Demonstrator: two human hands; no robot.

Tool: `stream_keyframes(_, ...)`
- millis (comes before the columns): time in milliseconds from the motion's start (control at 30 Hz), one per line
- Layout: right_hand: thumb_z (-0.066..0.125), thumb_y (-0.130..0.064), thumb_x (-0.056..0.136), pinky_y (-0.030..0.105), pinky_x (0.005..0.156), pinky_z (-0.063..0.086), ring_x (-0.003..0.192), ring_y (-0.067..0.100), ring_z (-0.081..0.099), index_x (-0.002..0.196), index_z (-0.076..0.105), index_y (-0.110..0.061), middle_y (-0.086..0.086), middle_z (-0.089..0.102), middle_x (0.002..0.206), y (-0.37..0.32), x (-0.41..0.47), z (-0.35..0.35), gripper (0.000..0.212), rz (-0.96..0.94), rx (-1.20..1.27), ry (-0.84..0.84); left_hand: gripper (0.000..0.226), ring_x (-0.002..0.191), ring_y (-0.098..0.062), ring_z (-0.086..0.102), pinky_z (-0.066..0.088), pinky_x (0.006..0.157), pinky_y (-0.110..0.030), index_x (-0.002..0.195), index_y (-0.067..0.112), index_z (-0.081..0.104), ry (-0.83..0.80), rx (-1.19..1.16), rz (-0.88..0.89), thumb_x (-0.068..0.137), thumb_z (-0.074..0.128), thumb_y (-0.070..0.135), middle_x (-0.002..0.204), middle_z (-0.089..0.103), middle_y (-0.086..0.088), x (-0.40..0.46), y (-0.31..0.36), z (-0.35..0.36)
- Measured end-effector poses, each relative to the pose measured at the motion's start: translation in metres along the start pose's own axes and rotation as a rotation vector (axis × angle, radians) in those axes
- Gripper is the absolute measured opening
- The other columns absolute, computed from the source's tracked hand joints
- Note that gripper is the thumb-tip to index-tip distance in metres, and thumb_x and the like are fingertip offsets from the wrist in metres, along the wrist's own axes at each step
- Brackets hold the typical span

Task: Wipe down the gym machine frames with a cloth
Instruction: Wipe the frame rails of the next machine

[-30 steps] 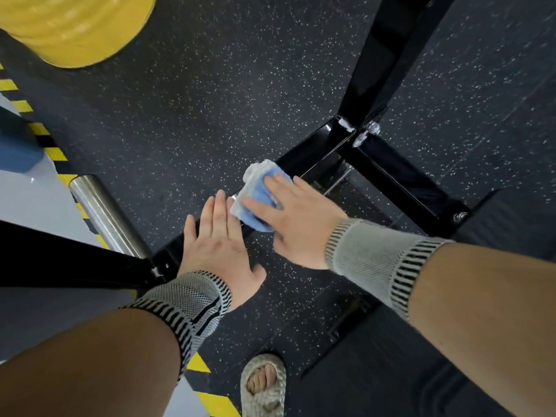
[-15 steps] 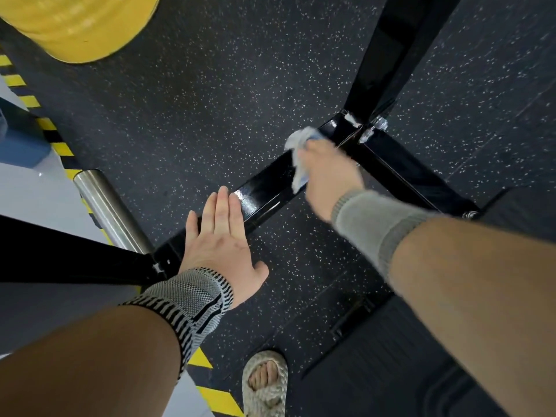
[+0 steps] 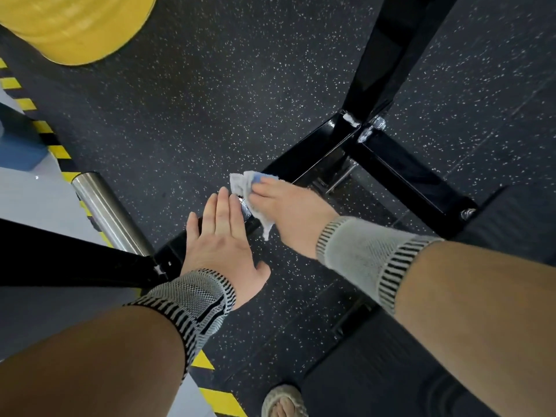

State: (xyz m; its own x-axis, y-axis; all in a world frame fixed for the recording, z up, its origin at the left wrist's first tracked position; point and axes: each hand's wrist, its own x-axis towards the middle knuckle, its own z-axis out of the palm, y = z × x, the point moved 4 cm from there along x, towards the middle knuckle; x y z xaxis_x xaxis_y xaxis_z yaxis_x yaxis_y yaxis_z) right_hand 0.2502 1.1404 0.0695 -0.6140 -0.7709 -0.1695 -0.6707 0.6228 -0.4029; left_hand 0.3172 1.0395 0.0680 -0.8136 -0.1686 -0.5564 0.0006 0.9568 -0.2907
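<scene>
A black steel base bar (image 3: 310,155) of the gym machine runs diagonally across the speckled floor to a bolted joint, where a black upright (image 3: 391,55) rises. My right hand (image 3: 288,212) holds a pale blue-and-white cloth (image 3: 243,183) down on the bar, and the cloth bunches out past my fingers and under my palm. My left hand (image 3: 222,236) lies flat on the lower part of the same bar, fingers straight, its fingertips almost touching the cloth. Both wrists wear grey knitted bands.
A chrome cylinder (image 3: 105,212) juts out to the left of my left hand, beside another black beam (image 3: 60,257). A yellow weight plate (image 3: 75,22) sits top left. Yellow-black hazard tape (image 3: 219,398) edges the mat, and a sandalled foot (image 3: 282,401) stands at the bottom.
My right hand swept the cloth up the bar to the joint, then back down to my left fingertips. My left hand stayed flat in place.
</scene>
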Motion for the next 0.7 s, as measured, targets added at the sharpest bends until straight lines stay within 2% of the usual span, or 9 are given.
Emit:
stream_keyframes(33, 0.056, 0.0, 0.085, 0.026, 0.108, 0.035, 0.133, 0.013, 0.036, 0.144, 0.033, -0.013, -0.003, 0.036, 0.146, 0.014, 0.0, -0.001, 0.065, -0.001, -0.045, -0.034, 0.111, 0.145, -0.028, -0.021, -0.003, 0.119, -0.049, 0.14, 0.0, -0.034, -0.002, -0.002, 0.004, 0.084, 0.035, 0.068, 0.152, -0.033, -0.013, -0.001, 0.001, -0.001)
stream_keyframes(133, 0.052, 0.01, 0.081, 0.031, 0.091, 0.053, 0.11, 0.02, 0.058, 0.136, 0.044, -0.008, 0.004, 0.054, 0.13, 0.087, 0.009, -0.007, 0.058, 0.393, -0.104, -0.019, 0.111, 0.145, -0.027, -0.02, -0.003, 0.119, -0.049, 0.141, 0.001, -0.033, 0.002, -0.018, 0.018, 0.084, 0.037, 0.067, 0.152, -0.033, -0.011, -0.001, 0.0, -0.001)
stream_keyframes(200, 0.052, 0.007, 0.082, 0.033, 0.083, 0.055, 0.103, 0.023, 0.062, 0.132, 0.047, -0.005, 0.007, 0.058, 0.123, 0.094, 0.01, -0.011, 0.052, 0.531, -0.106, 0.014, 0.111, 0.146, -0.027, -0.019, -0.003, 0.118, -0.049, 0.141, 0.002, -0.032, 0.005, -0.012, 0.025, 0.083, 0.037, 0.067, 0.153, -0.033, -0.011, -0.001, 0.0, 0.001)
stream_keyframes(300, 0.062, 0.007, 0.079, 0.025, 0.078, 0.048, 0.111, 0.019, 0.055, 0.139, 0.038, -0.009, 0.001, 0.048, 0.13, 0.036, 0.012, 0.0, 0.067, 0.322, -0.002, -0.029, 0.11, 0.146, -0.027, -0.018, -0.003, 0.118, -0.049, 0.142, 0.001, -0.03, 0.013, -0.012, 0.013, 0.083, 0.037, 0.066, 0.154, -0.031, -0.012, 0.0, -0.001, 0.001)
stream_keyframes(400, 0.058, -0.005, 0.088, 0.025, 0.111, 0.031, 0.137, 0.013, 0.032, 0.148, 0.024, -0.01, 0.001, 0.03, 0.151, -0.007, 0.0, -0.007, 0.069, 0.003, -0.108, -0.089, 0.109, 0.146, -0.028, -0.02, -0.003, 0.119, -0.049, 0.143, 0.0, -0.03, -0.009, -0.001, 0.019, 0.086, 0.039, 0.063, 0.154, -0.031, -0.014, -0.001, -0.001, -0.003)
stream_keyframes(467, 0.06, 0.001, 0.085, 0.021, 0.103, 0.035, 0.13, 0.013, 0.039, 0.145, 0.032, -0.01, 0.001, 0.036, 0.147, 0.028, 0.003, -0.007, 0.067, 0.158, -0.155, -0.143, 0.105, 0.146, -0.029, -0.02, -0.001, 0.12, -0.05, 0.144, 0.0, -0.028, 0.0, 0.013, 0.034, 0.088, 0.04, 0.058, 0.154, -0.031, -0.015, -0.003, 0.0, -0.007)
stream_keyframes(567, 0.063, -0.001, 0.083, 0.037, 0.104, 0.044, 0.132, 0.019, 0.039, 0.144, 0.031, -0.008, 0.004, 0.038, 0.146, 0.051, 0.006, -0.009, 0.069, 0.401, -0.158, -0.067, 0.096, 0.146, -0.029, -0.018, 0.0, 0.12, -0.049, 0.147, 0.0, -0.021, 0.056, -0.017, 0.025, 0.092, 0.039, 0.051, 0.155, -0.027, -0.016, -0.014, -0.003, -0.004)
stream_keyframes(633, 0.063, -0.001, 0.083, 0.038, 0.107, 0.041, 0.135, 0.02, 0.036, 0.146, 0.027, -0.009, 0.004, 0.035, 0.148, 0.019, 0.009, 0.001, 0.073, 0.36, -0.098, -0.059, 0.094, 0.146, -0.029, -0.019, -0.002, 0.118, -0.048, 0.146, 0.0, -0.022, 0.091, -0.008, 0.069, 0.093, 0.038, 0.05, 0.156, -0.027, -0.016, -0.032, -0.005, 0.008)
stream_keyframes(700, 0.057, -0.004, 0.087, 0.033, 0.108, 0.036, 0.135, 0.018, 0.034, 0.147, 0.025, -0.009, 0.002, 0.035, 0.147, -0.028, 0.005, 0.01, 0.068, 0.119, -0.07, 0.002, 0.094, 0.145, -0.029, -0.022, -0.007, 0.117, -0.047, 0.142, 0.0, -0.03, 0.118, -0.009, 0.156, 0.093, 0.035, 0.047, 0.155, -0.029, -0.015, -0.057, -0.008, 0.021)
